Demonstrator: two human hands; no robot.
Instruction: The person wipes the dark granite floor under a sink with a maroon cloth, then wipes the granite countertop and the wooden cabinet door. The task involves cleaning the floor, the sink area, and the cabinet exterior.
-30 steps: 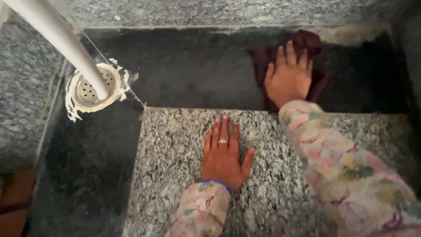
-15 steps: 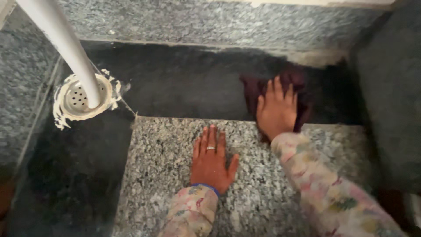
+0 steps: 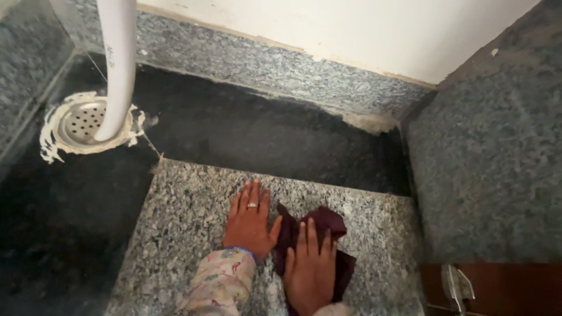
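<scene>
On granite slab (image 3: 187, 222), hands (image 3: 310, 266) press cloth (image 3: 322, 225).

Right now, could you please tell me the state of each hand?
Left hand: open, flat on the speckled granite slab, holding nothing.
Right hand: open, palm pressed on the dark maroon cloth, not gripping it.

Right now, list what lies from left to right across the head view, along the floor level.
Drain cover → white pipe → left hand → right hand on the maroon cloth → grey granite side wall.
</scene>
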